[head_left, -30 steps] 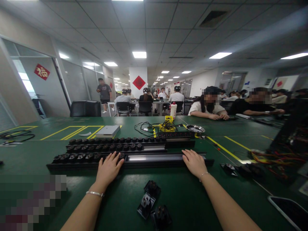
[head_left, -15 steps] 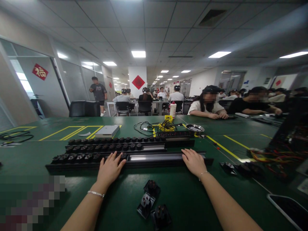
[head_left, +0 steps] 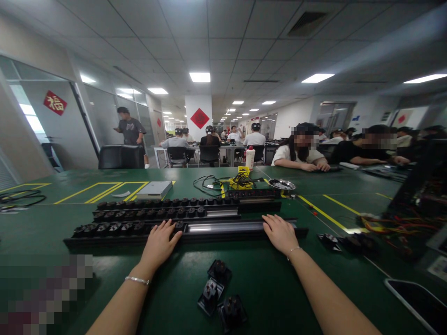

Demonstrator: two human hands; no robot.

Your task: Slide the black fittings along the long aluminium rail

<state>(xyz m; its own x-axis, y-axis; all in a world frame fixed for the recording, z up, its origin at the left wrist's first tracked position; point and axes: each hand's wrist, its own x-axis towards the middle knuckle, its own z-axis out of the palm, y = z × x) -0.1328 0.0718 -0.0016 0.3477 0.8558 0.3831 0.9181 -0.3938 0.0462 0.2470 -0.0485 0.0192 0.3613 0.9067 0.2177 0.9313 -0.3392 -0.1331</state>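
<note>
the left hand (head_left: 162, 244) lies palm down with its fingers stretched out and a little apart, the thumb angled off to the side. the right hand (head_left: 280, 232) is also laid out flat, its fingers close together and reaching forward. neither seems to pinch anything, though how firmly they press cannot be told.

under the fingers of both is the nearest black strip (head_left: 223, 237). it lies on the green table (head_left: 174, 288), just ahead of the wrists, with the left hand over its middle-left part and the right hand near its right end. its long axis runs from side to side, across the line of the forearms, so one end points left and the other right. its open channel faces up: black socket pieces (head_left: 115, 228) fill the left part, and a bare, shiny stretch shows between the hands.

just behind it, roughly parallel, lie a shorter middle strip (head_left: 223, 214) and a far strip (head_left: 260, 207), both carrying similar pieces. three loose pieces (head_left: 209, 291) lie between the forearms.

farther out are a grey box (head_left: 154, 190), a tangled black cable (head_left: 206, 184), a metal dish (head_left: 282, 184) and a bottle (head_left: 250, 158). a phone (head_left: 417, 302) lies at the right, and people sit beyond.
</note>
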